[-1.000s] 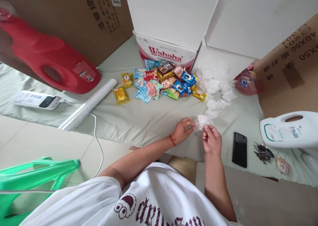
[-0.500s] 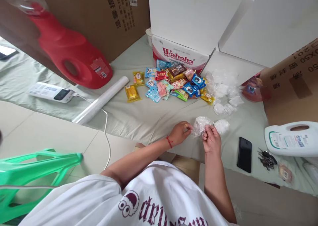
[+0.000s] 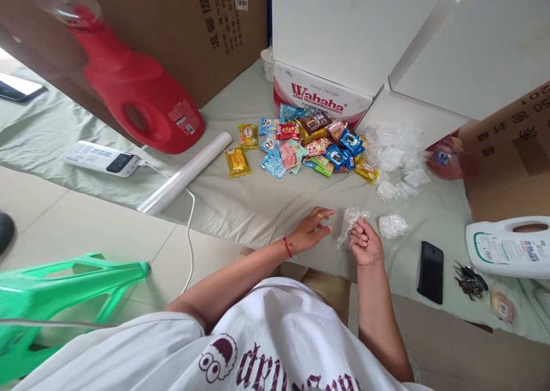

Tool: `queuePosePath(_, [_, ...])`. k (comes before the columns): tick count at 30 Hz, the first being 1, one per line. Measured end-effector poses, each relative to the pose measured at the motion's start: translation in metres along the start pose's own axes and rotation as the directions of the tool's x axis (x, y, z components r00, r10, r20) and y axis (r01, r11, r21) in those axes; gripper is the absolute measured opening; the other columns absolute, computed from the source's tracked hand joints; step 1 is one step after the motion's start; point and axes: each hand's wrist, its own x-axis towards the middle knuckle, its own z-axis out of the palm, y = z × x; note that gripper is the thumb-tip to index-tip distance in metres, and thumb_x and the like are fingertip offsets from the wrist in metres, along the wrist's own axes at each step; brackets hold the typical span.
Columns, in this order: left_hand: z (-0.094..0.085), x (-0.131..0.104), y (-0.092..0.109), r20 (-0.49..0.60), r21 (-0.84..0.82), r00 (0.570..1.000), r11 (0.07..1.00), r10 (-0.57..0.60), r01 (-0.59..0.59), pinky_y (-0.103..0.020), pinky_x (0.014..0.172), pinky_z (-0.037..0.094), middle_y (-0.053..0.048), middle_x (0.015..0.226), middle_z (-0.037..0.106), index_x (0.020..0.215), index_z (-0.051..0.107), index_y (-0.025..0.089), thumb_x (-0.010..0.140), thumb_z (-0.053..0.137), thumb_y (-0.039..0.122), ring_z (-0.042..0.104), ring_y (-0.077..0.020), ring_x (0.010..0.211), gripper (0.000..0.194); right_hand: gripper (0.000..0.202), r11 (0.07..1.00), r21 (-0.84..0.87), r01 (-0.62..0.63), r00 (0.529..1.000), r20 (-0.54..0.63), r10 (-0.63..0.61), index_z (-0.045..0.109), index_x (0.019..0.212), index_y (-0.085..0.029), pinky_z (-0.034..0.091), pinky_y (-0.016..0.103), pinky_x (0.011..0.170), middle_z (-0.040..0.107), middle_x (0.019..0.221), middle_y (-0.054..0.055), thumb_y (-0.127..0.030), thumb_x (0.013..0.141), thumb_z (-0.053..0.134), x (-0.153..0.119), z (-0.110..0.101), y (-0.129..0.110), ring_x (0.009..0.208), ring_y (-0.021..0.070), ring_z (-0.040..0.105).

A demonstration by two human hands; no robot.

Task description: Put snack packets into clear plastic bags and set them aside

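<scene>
My right hand (image 3: 366, 242) pinches a crumpled piece of clear plastic wrap (image 3: 350, 223) over the near edge of the cloth. To its left, my left hand (image 3: 315, 230) holds nothing, with thumb and fingers apart just short of the wrap. A white, plastic-wrapped bundle (image 3: 393, 226) lies right of my right hand. Farther back sits a heap of similar clear-wrapped bundles (image 3: 389, 150). Beside that heap are several small snack packets (image 3: 318, 146) in blue, red, yellow and brown, with a yellow packet (image 3: 238, 161) at their left edge.
A clear film roll (image 3: 189, 173), a power bank (image 3: 101, 159) with a white cable and a red jug (image 3: 141, 93) stand left. A Wahaha box (image 3: 320, 96) is behind. To the right are a black phone (image 3: 431, 272), keys (image 3: 470, 280) and a white bottle (image 3: 507, 245). A green stool (image 3: 73, 288) stands lower left.
My left fingers have come off the wrap and spread apart. The wrap in my right hand now hangs looser and more bunched. The whole view has shifted slightly.
</scene>
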Motion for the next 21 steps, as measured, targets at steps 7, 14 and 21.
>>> queuePosePath(7, [0.029, -0.001, -0.004, 0.037, -0.050, 0.974, 0.974, -0.221, 0.223, -0.029, 0.074, 0.051, -0.006, 0.088, 0.071, 0.100, 0.069, 0.016, 0.088, 0.061, 0.037, 0.065, -0.0172, 0.078, 0.026, 0.033, 0.966, -0.236, 0.105, 0.994, 0.023, -0.103, 0.059, 0.082, -0.020, 0.031, 0.010, 0.036, 0.053, 0.065, -0.006, -0.032, 0.071, 0.088, -0.005, 0.003, 0.013, 0.047, 0.0029, 0.037])
queuePosePath(14, [-0.024, -0.018, -0.002, -0.265, 0.013, 0.920, 0.953, -0.290, 0.304, -0.026, 0.066, 0.046, 0.000, 0.074, 0.067, 0.088, 0.067, 0.020, 0.082, 0.063, 0.043, 0.060, -0.0148, 0.067, 0.024, 0.084, -0.089, -0.992, 0.092, 0.438, 0.120, -0.891, 0.057, 0.134, -0.013, 0.047, 0.054, 0.103, 0.059, 0.134, 0.023, -0.074, 0.078, 0.065, 0.005, -0.078, -0.040, 0.125, 0.0371, 0.054])
queuePosePath(21, [-0.049, -0.059, -0.001, -0.303, -0.115, 0.880, 0.931, -0.365, 0.346, -0.028, 0.072, 0.051, -0.003, 0.082, 0.073, 0.092, 0.069, 0.019, 0.081, 0.067, 0.049, 0.065, -0.0174, 0.073, 0.032, 0.099, -0.254, -0.912, -0.321, 0.643, -0.013, -0.766, 0.019, 0.157, 0.003, 0.022, 0.058, 0.121, 0.027, 0.160, 0.036, -0.062, 0.089, 0.050, 0.105, -0.105, -0.072, 0.152, 0.0435, 0.022])
